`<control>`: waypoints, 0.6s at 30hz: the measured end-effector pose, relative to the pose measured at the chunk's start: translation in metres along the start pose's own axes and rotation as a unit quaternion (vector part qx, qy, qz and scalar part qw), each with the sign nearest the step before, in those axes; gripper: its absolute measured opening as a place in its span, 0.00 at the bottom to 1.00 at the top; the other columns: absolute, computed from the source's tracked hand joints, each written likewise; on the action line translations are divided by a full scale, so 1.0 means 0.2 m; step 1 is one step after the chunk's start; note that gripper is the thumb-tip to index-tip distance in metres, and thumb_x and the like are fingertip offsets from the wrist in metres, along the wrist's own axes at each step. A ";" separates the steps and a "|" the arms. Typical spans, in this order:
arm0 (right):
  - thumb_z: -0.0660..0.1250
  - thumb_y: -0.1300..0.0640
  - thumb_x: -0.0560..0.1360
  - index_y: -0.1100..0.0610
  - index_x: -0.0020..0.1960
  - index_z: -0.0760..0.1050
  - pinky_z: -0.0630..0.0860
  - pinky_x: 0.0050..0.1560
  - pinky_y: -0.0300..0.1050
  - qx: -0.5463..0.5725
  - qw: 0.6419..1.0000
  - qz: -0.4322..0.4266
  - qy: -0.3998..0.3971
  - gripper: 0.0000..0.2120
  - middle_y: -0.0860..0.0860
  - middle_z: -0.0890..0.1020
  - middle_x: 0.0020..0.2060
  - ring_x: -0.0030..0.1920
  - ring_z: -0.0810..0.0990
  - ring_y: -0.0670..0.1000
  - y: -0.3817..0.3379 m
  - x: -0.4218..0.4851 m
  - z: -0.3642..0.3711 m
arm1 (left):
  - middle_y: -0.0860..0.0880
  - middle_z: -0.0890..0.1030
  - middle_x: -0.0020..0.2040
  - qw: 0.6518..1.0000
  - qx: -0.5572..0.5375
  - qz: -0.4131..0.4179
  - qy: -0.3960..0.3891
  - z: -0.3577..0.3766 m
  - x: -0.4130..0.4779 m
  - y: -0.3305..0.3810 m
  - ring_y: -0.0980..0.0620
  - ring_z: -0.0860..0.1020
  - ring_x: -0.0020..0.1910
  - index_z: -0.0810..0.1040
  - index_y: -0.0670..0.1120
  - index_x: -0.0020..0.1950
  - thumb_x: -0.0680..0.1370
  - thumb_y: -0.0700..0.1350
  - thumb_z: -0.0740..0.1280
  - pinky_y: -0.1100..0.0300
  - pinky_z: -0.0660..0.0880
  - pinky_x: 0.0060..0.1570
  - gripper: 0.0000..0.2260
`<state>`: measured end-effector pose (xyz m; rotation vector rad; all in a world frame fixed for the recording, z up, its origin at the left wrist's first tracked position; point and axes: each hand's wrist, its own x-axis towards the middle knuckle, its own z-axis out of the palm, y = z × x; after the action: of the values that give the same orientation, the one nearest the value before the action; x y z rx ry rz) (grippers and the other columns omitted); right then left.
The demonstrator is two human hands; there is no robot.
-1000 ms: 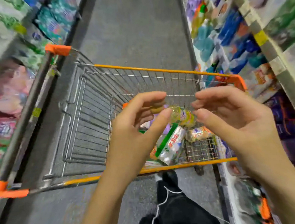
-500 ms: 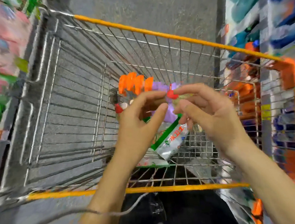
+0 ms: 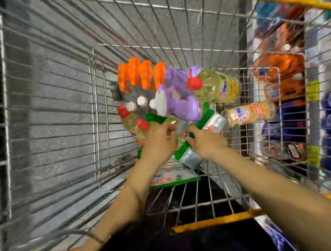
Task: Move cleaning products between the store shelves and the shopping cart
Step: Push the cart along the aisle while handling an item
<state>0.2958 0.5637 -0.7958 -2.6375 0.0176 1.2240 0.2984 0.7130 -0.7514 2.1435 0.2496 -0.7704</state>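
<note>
Both my hands are deep in the wire shopping cart. My left hand and my right hand meet over a green-and-white refill pouch that lies slantwise on the pile, and their fingers curl onto its middle. Motion blur hides the exact grip. Just beyond lie a yellow bottle with a red cap, a purple spray bottle, orange-topped items and an orange-labelled bottle.
Another flat green-and-white pouch lies under my wrists. Orange rails edge the cart. Store shelves packed with orange and blue products stand close on the right. Grey floor shows through the cart's left side.
My hands dropped from above the cart down into its pile. The small yellow bottle once held between them is gone from my fingers. The view tilted down and closer.
</note>
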 end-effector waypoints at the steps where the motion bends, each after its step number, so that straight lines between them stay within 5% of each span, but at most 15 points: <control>1: 0.53 0.43 0.82 0.50 0.67 0.66 0.70 0.44 0.50 -0.022 1.000 0.009 0.011 0.18 0.59 0.79 0.57 0.58 0.78 0.62 -0.02 0.01 0.01 | 0.43 0.80 0.57 1.000 0.006 -0.013 -0.009 0.01 0.00 -0.02 0.44 0.77 0.57 0.77 0.41 0.60 0.80 0.38 0.61 0.56 0.73 0.55 0.11; 5: 0.62 0.52 0.80 0.57 0.62 0.73 0.72 0.43 0.48 -0.032 0.997 0.075 0.017 0.14 0.58 0.81 0.54 0.56 0.80 0.60 -0.07 0.00 0.01 | 0.44 0.78 0.60 0.995 0.057 -0.049 -0.061 0.03 0.00 -0.04 0.44 0.76 0.58 0.74 0.45 0.64 0.81 0.43 0.59 0.53 0.73 0.57 0.12; 8: 0.65 0.66 0.75 0.59 0.46 0.73 0.72 0.43 0.46 0.083 0.991 0.104 0.027 0.04 0.59 0.80 0.48 0.54 0.80 0.60 -0.04 -0.03 -0.01 | 0.44 0.78 0.60 0.995 0.058 -0.040 -0.073 0.03 -0.02 -0.03 0.45 0.76 0.57 0.73 0.45 0.64 0.82 0.44 0.59 0.53 0.73 0.57 0.12; 14: 0.64 0.67 0.72 0.51 0.36 0.62 0.74 0.43 0.51 0.283 0.945 0.113 0.122 0.16 0.53 0.78 0.38 0.44 0.79 0.59 0.16 -0.22 -0.11 | 0.45 0.77 0.61 0.992 0.096 -0.008 -0.081 -0.01 -0.09 0.04 0.45 0.77 0.55 0.72 0.46 0.65 0.82 0.44 0.59 0.50 0.74 0.55 0.13; 18: 0.62 0.68 0.76 0.36 0.37 0.64 0.67 0.42 0.46 0.332 0.931 -0.018 0.148 0.26 0.41 0.73 0.34 0.40 0.73 0.48 0.17 -0.55 -0.29 | 0.47 0.75 0.64 0.994 0.082 0.061 -0.049 -0.08 -0.16 0.14 0.48 0.75 0.59 0.71 0.47 0.68 0.80 0.43 0.63 0.54 0.73 0.58 0.16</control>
<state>0.2648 0.5086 -0.6834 -2.1673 0.3662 0.6335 0.2929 0.7097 -0.7060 2.2433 0.0043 -0.8470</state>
